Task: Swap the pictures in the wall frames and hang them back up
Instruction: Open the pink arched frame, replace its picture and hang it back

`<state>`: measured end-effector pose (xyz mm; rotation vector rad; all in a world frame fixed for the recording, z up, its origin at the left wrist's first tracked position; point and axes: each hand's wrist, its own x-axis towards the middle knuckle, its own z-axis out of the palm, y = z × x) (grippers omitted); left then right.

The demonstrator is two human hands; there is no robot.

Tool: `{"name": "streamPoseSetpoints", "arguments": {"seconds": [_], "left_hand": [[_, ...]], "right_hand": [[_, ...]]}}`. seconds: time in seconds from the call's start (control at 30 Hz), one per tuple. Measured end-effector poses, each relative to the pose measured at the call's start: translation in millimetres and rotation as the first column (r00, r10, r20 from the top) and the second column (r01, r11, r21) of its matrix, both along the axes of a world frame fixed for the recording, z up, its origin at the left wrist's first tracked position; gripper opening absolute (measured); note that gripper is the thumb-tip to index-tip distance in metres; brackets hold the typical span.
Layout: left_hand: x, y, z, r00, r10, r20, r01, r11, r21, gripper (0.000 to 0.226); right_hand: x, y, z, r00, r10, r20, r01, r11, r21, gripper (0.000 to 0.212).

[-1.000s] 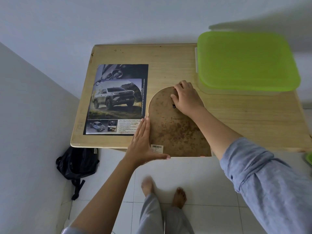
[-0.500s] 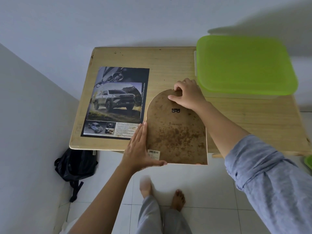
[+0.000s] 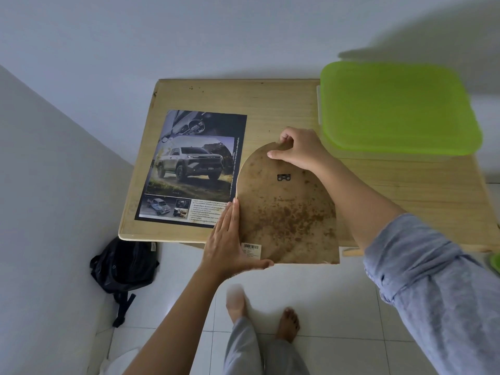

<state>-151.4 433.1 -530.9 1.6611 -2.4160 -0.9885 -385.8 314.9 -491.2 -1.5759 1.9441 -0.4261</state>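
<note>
Across the far right of the wooden surface point(image 3: 297, 104), a green-lidded box point(image 3: 397, 106); on the left, flat and face up, a car picture point(image 3: 194, 163) — out of any frame. Just right of it, at its edge, an arched brown frame back point(image 3: 286, 212), jutting past the near edge. Held at two places: left hand point(image 3: 230, 244) flat, fingers straight and together along the left side, thumb along the near edge; right hand point(image 3: 300, 150) pinching the far curved rim, thumb on top, fingers curled behind. Metal hanger point(image 3: 283, 177) showing, barcode sticker point(image 3: 251, 249) at the near left corner. Probably no more than midway — nothing refitted, no second frame or wall hook in view, hanging all left.
</note>
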Motion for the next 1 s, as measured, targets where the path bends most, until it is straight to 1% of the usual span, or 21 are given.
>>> {"name": "streamPoseSetpoints", "arguments": {"seconds": [0.07, 0.17, 0.23, 0.3, 0.37, 0.43, 0.5, 0.6, 0.67, 0.73, 0.77, 0.87, 0.9, 1.0], "left_hand": [[0, 0, 0, 1.0, 0.018, -0.003, -0.018, 1.0, -0.001, 0.148], [0, 0, -1, 1.0, 0.023, -0.004, -0.023, 1.0, -0.001, 0.147], [1, 0, -1, 1.0, 0.021, -0.007, -0.021, 1.0, -0.002, 0.146], [0, 0, -1, 1.0, 0.027, -0.009, -0.027, 1.0, -0.009, 0.146], [0, 0, -1, 0.999, 0.031, -0.009, -0.031, 0.999, -0.015, 0.146], [1, 1, 0, 1.0, 0.027, -0.012, -0.028, 0.999, -0.021, 0.147], [1, 1, 0, 1.0, 0.023, -0.013, -0.023, 0.999, -0.032, 0.146], [1, 1, -1, 1.0, 0.015, -0.005, -0.015, 0.999, -0.036, 0.146], [2, 0, -2, 1.0, 0.008, 0.002, -0.008, 0.999, -0.041, 0.146], [2, 0, -1, 1.0, 0.004, 0.004, -0.003, 0.999, -0.04, 0.146], [1, 1, -1, 1.0, 0.003, 0.005, -0.003, 0.999, -0.037, 0.146], [0, 0, 0, 1.0, 0.012, 0.007, -0.011, 0.999, -0.03, 0.146], [-1, 1, 0, 1.0, 0.014, 0.006, -0.014, 0.999, -0.028, 0.145], [-1, 0, -1, 1.0, 0.013, -0.003, -0.013, 1.0, -0.019, 0.145]], "right_hand": [[3, -1, 4, 0.998, 0.009, 0.062, -0.01, 1.0, 0.016, 0.041], [1, -3, 14, 0.996, 0.045, 0.08, -0.048, 0.998, 0.033, 0.04], [-4, -4, 24, 0.992, 0.026, 0.121, -0.031, 0.999, 0.036, 0.039], [-12, -2, 33, 0.981, -0.03, 0.192, 0.02, 0.998, 0.055, 0.04], [-20, 4, 36, 0.936, -0.127, 0.327, 0.102, 0.991, 0.092, 0.04], [-25, 12, 37, 0.858, -0.205, 0.471, 0.159, 0.978, 0.135, 0.037], [-29, 22, 39, 0.818, -0.223, 0.531, 0.153, 0.973, 0.173, 0.036], [-28, 38, 40, 0.841, -0.22, 0.494, 0.123, 0.967, 0.222, 0.047], [-23, 49, 35, 0.845, -0.293, 0.447, 0.21, 0.951, 0.228, 0.047], [-17, 60, 27, 0.817, -0.365, 0.446, 0.315, 0.931, 0.183, 0.044], [-14, 66, 24, 0.797, -0.385, 0.465, 0.356, 0.922, 0.154, 0.046], [-7, 92, 12, 0.743, -0.43, 0.513, 0.453, 0.887, 0.088, 0.063], [-2, 104, 8, 0.722, -0.457, 0.519, 0.498, 0.864, 0.069, 0.064], [14, 136, -3, 0.67, -0.554, 0.494, 0.625, 0.78, 0.026, 0.058]]}}
